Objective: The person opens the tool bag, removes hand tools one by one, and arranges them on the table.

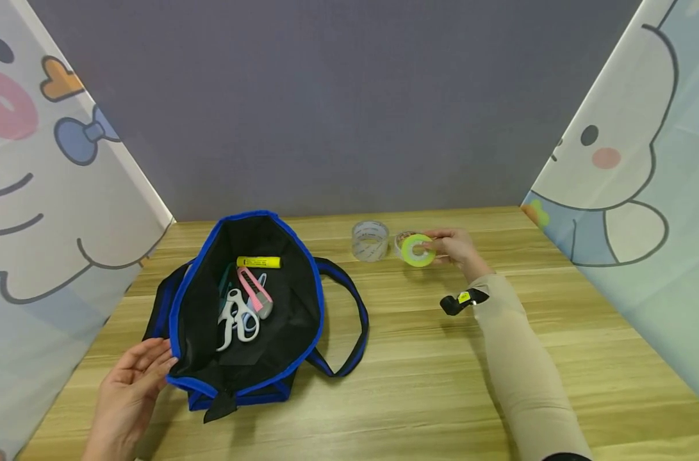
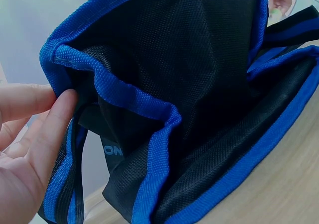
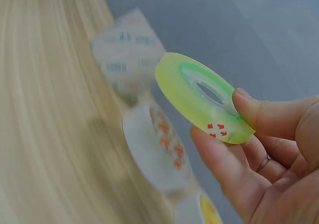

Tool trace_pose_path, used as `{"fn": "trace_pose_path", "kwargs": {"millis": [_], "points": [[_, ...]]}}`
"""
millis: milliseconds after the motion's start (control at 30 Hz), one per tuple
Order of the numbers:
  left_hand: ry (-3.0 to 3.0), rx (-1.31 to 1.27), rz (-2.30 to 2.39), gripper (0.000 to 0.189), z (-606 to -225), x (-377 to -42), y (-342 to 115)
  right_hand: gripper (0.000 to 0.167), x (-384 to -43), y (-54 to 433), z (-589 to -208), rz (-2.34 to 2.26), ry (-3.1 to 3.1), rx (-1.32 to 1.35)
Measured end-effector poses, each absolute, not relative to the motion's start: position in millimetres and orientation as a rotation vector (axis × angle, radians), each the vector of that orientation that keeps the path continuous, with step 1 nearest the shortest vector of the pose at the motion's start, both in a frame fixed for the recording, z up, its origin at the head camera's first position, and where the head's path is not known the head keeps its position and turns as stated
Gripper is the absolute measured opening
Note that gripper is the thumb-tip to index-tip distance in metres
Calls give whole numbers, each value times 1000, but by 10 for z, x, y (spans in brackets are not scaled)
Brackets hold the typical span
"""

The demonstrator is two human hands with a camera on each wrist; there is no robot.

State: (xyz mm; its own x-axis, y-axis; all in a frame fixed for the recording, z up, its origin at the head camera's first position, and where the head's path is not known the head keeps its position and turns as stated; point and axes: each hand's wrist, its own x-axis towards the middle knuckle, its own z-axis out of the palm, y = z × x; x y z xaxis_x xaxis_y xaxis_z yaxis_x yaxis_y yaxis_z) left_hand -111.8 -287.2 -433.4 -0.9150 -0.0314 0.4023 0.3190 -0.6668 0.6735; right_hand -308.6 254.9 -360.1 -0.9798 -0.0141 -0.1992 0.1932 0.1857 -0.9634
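Black bag (image 1: 294,310), scissors (image 1: 238,312), pink cutter (image 1: 255,291) inside

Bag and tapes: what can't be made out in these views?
Left wrist: contents of the black bag, hidden by its folded wall.
Head: full shape of the dark green item, overlapped by white-handled scissors.
Right wrist: part of the yellow-green tape roll, covered by the right hand.
Right wrist: printing on the wide clear tape roll, blurred.
Right wrist: rest of the yellow-and-white item, cut off by the bottom edge.
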Motion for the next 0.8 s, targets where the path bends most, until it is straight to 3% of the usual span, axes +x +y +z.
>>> {"fn": "trace_pose_path", "kwargs": {"millis": [167,400,600,800], "points": [[-1195,-519,-2627,44,-4328,-1122,-2861,53,-3074,2862,-3642,-1995,2207,270],[-1177,-537,-2627,44,-4326,-1132,-2856,26,-3030,3235,-3724,-2436,1861,483],[-1197,-548,-2618,45,-4326,-1123,-2860,26,-2986,3428,-3757,-2673,1527,625],[-1204,-558,-2613,43,-4321,-1116,-2855,17,-2950,3592,-3805,-2850,1105,591]]}}
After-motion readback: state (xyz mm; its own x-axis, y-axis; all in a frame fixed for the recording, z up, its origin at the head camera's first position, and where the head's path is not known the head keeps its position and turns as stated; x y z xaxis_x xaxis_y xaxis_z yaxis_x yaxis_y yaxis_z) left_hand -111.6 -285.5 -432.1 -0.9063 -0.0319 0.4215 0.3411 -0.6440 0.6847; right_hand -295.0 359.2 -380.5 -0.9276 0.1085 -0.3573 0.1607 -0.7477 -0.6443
